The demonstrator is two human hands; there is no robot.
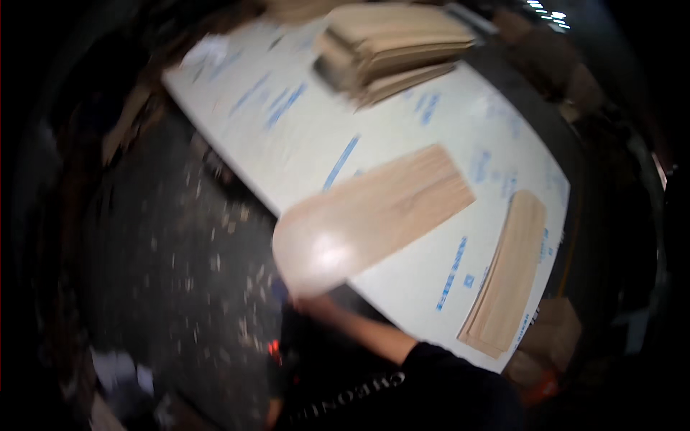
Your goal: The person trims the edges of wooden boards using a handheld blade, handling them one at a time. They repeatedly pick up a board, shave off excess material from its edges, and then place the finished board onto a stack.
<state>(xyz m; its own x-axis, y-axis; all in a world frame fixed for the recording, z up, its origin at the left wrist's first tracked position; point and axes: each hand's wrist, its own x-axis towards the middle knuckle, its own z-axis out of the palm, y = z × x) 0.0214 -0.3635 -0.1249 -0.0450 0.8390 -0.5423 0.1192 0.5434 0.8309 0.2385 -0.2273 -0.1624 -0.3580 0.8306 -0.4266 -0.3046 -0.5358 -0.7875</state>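
Note:
A pale wooden board (381, 215) with one rounded end and one straight end lies slanted over the white table, its rounded end reaching past the near edge. My right hand (309, 304) grips the board's rounded end from below; the fingers are blurred and partly behind the wood. Beside that hand is a small dark blue patch (279, 289) whose kind I cannot make out. My left hand does not show. To the right, a few thin, narrower wooden panels (507, 276) are stacked on the table.
A tall pile of brown wooden sheets (402, 43) stands at the table's far end. The white table (244, 136) carries blue print. Scraps litter the dark floor (180, 266) at the left. Cardboard boxes (550, 334) sit beyond the right edge.

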